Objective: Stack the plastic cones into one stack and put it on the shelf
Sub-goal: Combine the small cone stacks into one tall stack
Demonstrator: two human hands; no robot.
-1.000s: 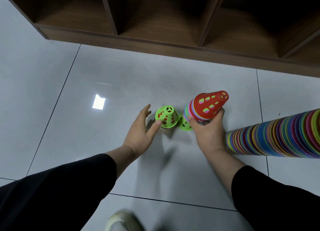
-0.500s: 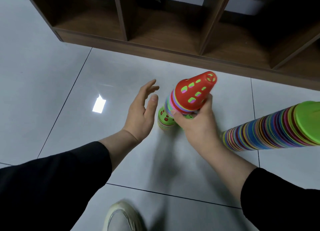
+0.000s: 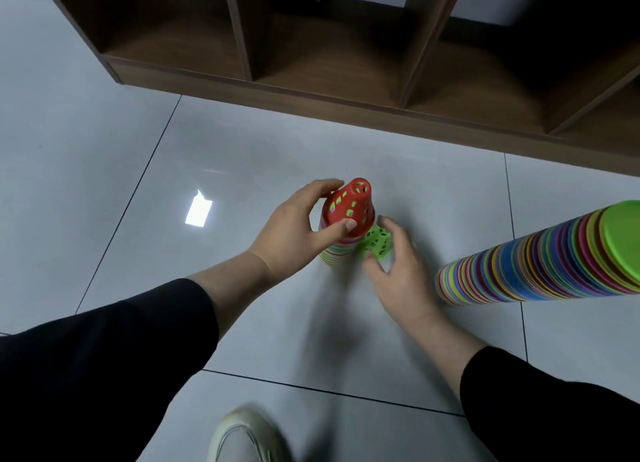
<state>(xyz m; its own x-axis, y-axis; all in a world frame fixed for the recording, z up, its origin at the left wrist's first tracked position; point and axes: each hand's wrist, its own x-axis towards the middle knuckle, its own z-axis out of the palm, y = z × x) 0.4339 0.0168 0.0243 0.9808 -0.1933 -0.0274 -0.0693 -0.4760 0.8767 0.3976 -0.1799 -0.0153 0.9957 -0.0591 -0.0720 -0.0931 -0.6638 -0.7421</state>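
Hands at cones on the floor

Left hand [image 3: 292,235] grips the red-topped stack [image 3: 348,216]; right hand [image 3: 398,271] touches a green cone [image 3: 378,243].

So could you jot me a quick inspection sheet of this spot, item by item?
Surface: glossy grey tiled floor with a bright light reflection.
Job's things: red-topped cone stack upright; loose green cone beside it; tall multicoloured cone stack to the right.
Clutter: nothing seen.
Hands: left hand grips the red-topped cone stack; right hand, blurred, reaches around the green cone.
Cables: nothing seen.
Surroundings: wooden shelf with open compartments; a pale shoe at the bottom edge.
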